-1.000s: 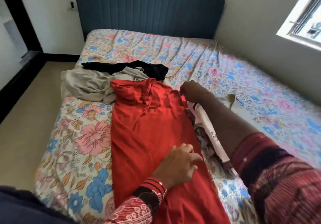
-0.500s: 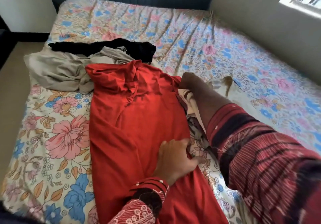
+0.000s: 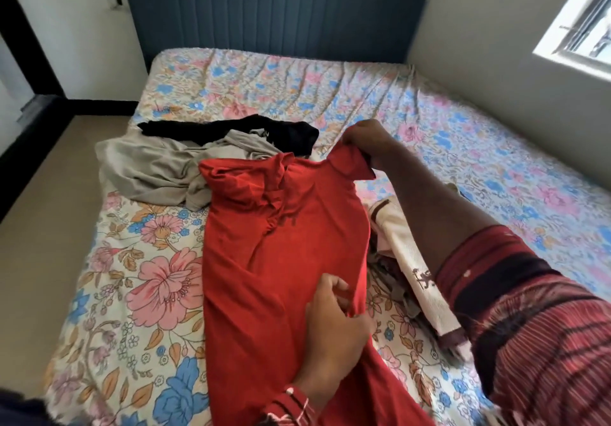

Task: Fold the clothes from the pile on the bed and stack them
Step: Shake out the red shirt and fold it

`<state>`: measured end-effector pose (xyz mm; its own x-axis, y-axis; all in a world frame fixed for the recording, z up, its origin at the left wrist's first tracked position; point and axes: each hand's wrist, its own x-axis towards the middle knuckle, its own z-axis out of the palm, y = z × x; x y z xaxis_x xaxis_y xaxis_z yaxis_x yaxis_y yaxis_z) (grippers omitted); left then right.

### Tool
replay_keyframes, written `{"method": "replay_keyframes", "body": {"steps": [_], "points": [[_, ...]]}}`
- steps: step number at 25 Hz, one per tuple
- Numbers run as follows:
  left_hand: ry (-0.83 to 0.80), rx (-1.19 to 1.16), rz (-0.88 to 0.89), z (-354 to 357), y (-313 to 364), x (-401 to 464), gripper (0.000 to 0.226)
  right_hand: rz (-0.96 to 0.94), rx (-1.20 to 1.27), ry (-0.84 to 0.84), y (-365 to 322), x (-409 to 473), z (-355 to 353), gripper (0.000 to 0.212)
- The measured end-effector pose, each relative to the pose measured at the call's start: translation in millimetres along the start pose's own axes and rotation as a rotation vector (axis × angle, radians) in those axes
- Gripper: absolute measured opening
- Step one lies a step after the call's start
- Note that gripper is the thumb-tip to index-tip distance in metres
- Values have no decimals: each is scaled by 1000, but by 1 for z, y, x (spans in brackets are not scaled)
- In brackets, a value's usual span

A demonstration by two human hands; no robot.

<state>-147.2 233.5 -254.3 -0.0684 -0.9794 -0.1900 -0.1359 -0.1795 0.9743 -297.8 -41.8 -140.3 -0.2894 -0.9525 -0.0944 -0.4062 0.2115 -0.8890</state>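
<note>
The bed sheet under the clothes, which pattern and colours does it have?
Floral: large pink and blue flowers with tan leaves on a cream bed sheet, seen in the head view.

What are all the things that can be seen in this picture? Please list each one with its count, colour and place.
red garment: one, red, spread along the middle of the bed
grey garment: one, grey, crumpled left of the red one's top
black garment: one, black, behind the grey one
cream printed cloth: one, cream, in a pile right of the red garment
bed sheet: one, floral pink and blue, covering the bed
headboard: one, dark blue, at the wall
window: one, upper right
left hand: pinches the red garment's right edge
right hand: holds up its sleeve
</note>
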Motion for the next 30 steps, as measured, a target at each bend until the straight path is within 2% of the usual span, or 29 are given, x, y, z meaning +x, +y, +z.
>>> {"method": "replay_keyframes", "body": {"steps": [3, 6, 7, 9, 11, 13, 17, 19, 20, 23, 25, 27, 28, 30], "points": [[73, -180, -61, -39, -9, -11, 39, -12, 80, -118, -54, -18, 58, 24], [145, -258, -171, -81, -30, -25, 35, -3, -89, -433, -85, -58, 123, 17], [163, -256, -215, -91, -38, -29, 35, -77, -212, -454, -88, -67, 141, 14], [174, -230, -254, -102, -50, -35, 35, -331, -433, -299, -79, -87, 161, 14], [160, -212, -232, -106, -56, -35, 36, -445, -325, -182, -47, -116, 153, 10], [138, -242, -213, -110, -57, -33, 38, -470, -227, -187, 7, -158, 125, 11], [80, -322, -207, -118, -64, -31, 43, -391, -441, -515, 108, -286, 66, 24], [74, -306, -191, -117, -67, -31, 44, -358, -634, -553, 135, -327, 50, 47], [83, -302, -185, -118, -69, -29, 45, -375, -739, -536, 142, -336, 44, 51], [58, -332, -184, -119, -70, -33, 47, -447, -811, -498, 138, -363, 23, 27], [15, -334, -170, -123, -69, -39, 47, -501, -757, -540, 128, -385, 16, 25], [12, -221, -77, -134, -67, -49, 38, -552, -643, -646, 122, -407, 16, 24], [30, -64, 39, -143, -66, -53, 31, -559, -577, -665, 124, -411, 16, 21], [29, 451, 367, -167, -66, -57, 18, -583, -538, -567, 136, -401, 9, 8]]}}
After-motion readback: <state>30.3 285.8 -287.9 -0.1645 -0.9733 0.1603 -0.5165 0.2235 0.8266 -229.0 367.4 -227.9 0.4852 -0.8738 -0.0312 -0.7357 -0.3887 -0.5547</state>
